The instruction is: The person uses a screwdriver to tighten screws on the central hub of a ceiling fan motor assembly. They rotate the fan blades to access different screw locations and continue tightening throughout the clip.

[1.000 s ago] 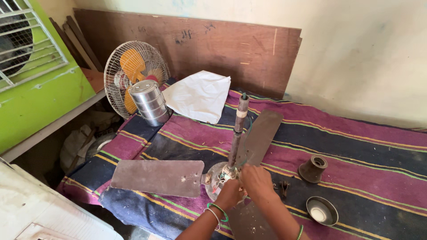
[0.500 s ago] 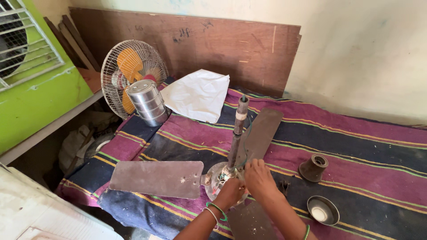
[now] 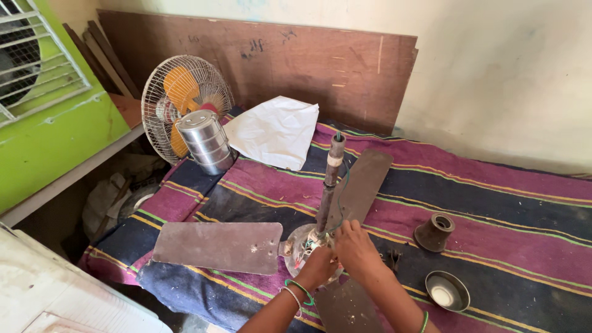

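Both hands have barely shifted: the left hand (image 3: 319,266) and right hand (image 3: 353,245) stay pinched on the wires (image 3: 320,237) atop the ceiling fan motor (image 3: 300,254) lying on the striped cloth (image 3: 493,203). A hard tug could snap a lead.
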